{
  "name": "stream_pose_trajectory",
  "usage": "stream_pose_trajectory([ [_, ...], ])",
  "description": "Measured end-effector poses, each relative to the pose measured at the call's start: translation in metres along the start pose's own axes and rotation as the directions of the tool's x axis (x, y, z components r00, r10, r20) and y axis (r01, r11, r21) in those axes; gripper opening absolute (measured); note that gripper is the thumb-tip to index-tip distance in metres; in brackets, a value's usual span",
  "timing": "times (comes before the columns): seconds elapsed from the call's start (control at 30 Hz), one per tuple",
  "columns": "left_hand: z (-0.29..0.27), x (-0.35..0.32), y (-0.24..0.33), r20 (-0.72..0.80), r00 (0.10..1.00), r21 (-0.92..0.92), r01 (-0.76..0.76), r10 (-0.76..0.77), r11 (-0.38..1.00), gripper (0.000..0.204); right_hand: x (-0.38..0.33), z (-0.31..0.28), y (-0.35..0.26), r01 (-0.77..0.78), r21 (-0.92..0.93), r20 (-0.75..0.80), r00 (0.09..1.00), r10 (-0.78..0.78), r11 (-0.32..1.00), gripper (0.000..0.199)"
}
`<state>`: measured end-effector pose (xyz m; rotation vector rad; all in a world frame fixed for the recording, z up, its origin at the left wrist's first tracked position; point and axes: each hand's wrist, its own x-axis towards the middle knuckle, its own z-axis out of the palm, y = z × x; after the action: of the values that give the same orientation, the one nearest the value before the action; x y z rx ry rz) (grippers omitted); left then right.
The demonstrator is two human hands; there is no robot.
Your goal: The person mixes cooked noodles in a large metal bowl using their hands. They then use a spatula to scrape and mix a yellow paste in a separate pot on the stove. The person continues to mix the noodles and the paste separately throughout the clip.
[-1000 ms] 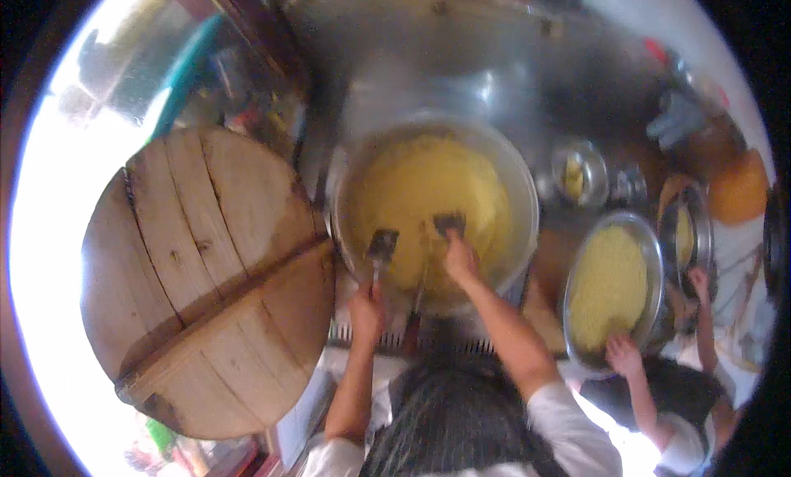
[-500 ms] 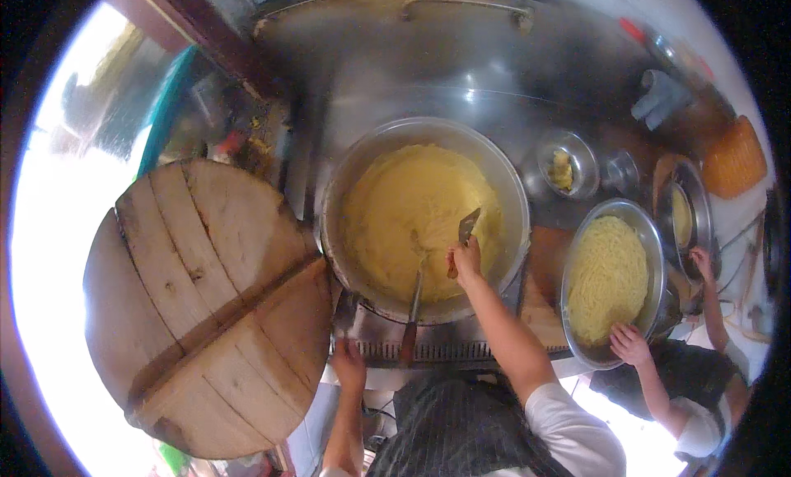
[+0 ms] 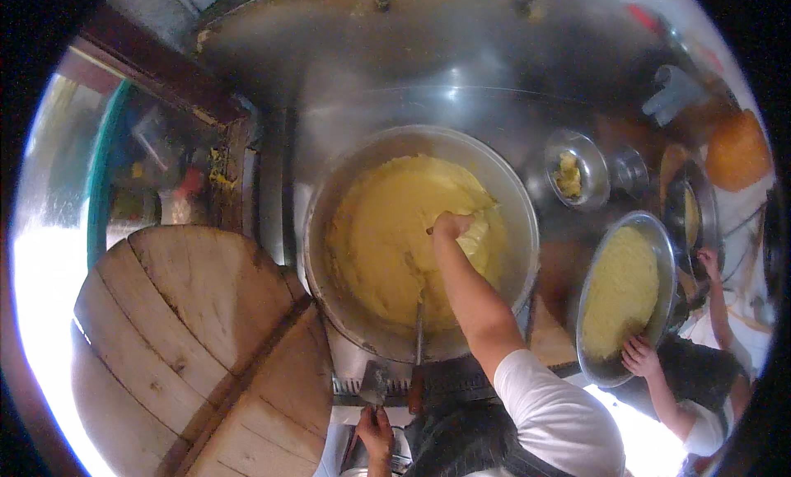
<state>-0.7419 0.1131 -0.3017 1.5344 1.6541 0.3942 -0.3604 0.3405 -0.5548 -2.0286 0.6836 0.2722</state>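
A large round metal pot (image 3: 527, 230) holds thick, pale-yellow mash (image 3: 387, 205). My right hand (image 3: 451, 224) is inside the pot, low over the mash and closed round a scraper's handle. Its dark handle end sticks out by my fingers, and yellow mash seems to cover the blade. A second metal scraper (image 3: 375, 381) points upward from my closed left hand (image 3: 376, 432), in front of the pot. Between my arms, a long tool with a wooden handle (image 3: 416, 388) leans on the pot's near rim, its head sunk in the mash.
Left of the pot lies a big round wooden lid (image 3: 189, 345). On the right, a co-worker's hand (image 3: 641, 357) touches a steel bowl (image 3: 669, 296) of yellow food. A smaller metal bowl (image 3: 597, 176) with yellow pieces stands behind it. A black-edged grate (image 3: 461, 380) runs along the front.
My right hand has moved slightly left and up, and its scraper has gone down into the mash. My left hand has shifted right and nearer me with its scraper. The view has shifted.
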Motion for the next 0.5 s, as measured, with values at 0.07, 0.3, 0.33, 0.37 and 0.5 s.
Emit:
stream_pose_trajectory([
  [0.07,0.005,0.007,0.001,0.012,1.0,-0.055,0.027,-0.027,0.998,0.015,0.018,0.023,0.009,0.149,-0.254,-0.041,0.986,-0.164,0.956,0.046],
  [0.3,0.009,0.03,-0.003,0.055,0.998,0.079,0.006,-0.01,0.997,0.015,-0.035,0.029,-0.027,0.402,-0.194,0.012,0.913,-0.407,0.895,0.03],
  [0.33,0.008,0.034,0.002,0.072,0.997,0.093,-0.014,0.008,0.996,0.014,-0.034,0.028,-0.029,0.472,-0.162,0.055,0.881,-0.469,0.867,0.028],
  [0.37,0.009,0.036,0.008,0.053,0.998,0.095,-0.025,0.02,0.995,0.014,-0.033,0.027,-0.032,0.539,-0.127,0.098,0.842,-0.53,0.833,0.027],
  [0.5,0.011,0.038,0.018,0.047,0.998,0.069,0.033,-0.036,0.997,0.015,-0.061,0.025,-0.045,0.47,-0.191,0.301,0.864,-0.404,0.862,0.021],
])
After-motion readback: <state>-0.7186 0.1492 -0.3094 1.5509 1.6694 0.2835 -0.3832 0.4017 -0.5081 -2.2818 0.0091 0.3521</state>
